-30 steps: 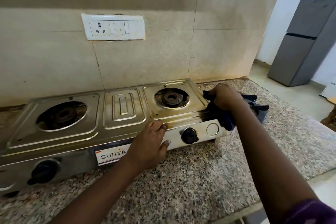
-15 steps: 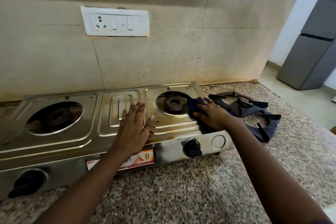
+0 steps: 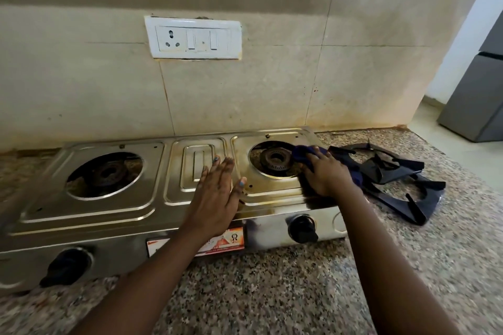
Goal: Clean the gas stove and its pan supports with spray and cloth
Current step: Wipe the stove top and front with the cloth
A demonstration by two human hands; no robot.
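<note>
A steel two-burner gas stove [image 3: 114, 207] stands on the granite counter against the wall, both burners bare. My left hand [image 3: 217, 196] lies flat with straight fingers on the stove's middle panel. My right hand [image 3: 325, 174] presses a dark blue cloth [image 3: 300, 153] onto the top at the right edge of the right burner [image 3: 273, 160]. Two black pan supports [image 3: 400, 179] lie stacked on the counter just right of the stove. No spray bottle is in view.
Speckled granite counter [image 3: 272, 294] runs in front of and right of the stove. A white socket and switch plate [image 3: 194, 38] sits on the stained tile wall. A grey fridge [image 3: 479, 98] stands on the floor at the far right. Two black knobs [image 3: 302, 228] face forward.
My right hand moved with the cloth from the stove's right front corner up to the right burner's rim. My left hand shifted from the front edge onto the middle panel.
</note>
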